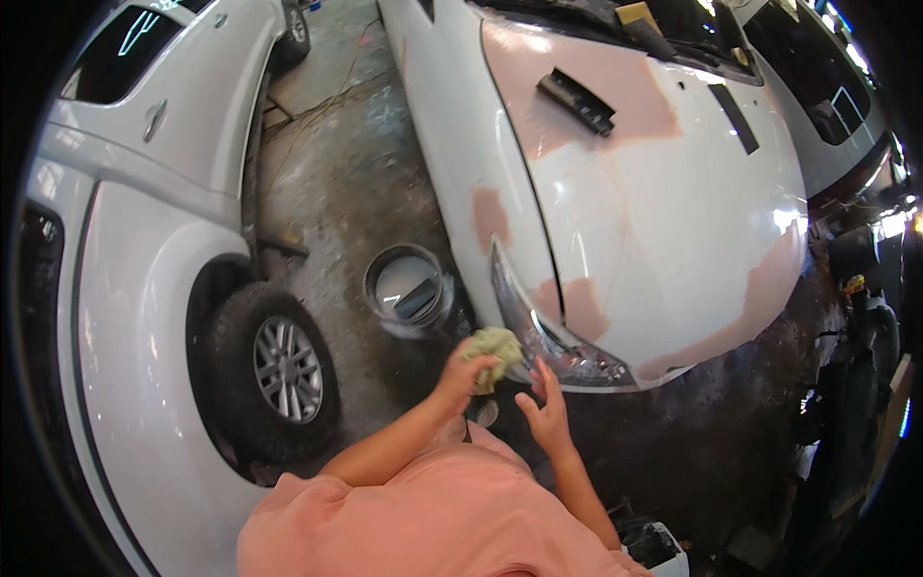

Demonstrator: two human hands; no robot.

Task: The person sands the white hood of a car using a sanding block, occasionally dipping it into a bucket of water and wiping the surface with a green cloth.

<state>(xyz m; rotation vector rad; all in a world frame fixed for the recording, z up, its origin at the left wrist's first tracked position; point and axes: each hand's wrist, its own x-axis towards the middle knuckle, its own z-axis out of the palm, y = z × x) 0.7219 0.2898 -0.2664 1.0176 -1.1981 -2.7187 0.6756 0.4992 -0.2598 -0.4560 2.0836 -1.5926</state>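
"Salmon-pink shirt [413, 529] closest. What does the right hand [548, 415] hold?"
"Nothing; its thumb stands wide of the fingers, near the white car's [428, 115] headlight [577, 363]. Whether they touch, I can't tell."
"And the left hand [459, 373]?"
"It grips a crumpled yellow-green cloth [495, 354], just beside the headlight."
"Any container?"
"Past the left hand, a round bucket [369, 287] stands on the floor [385, 173], holding cloudy pale liquid [396, 276] and a dark rectangular block [416, 298]."
"Farther off?"
"On the car's pink-patched hood [615, 221] lies an elongated black piece [575, 101]."
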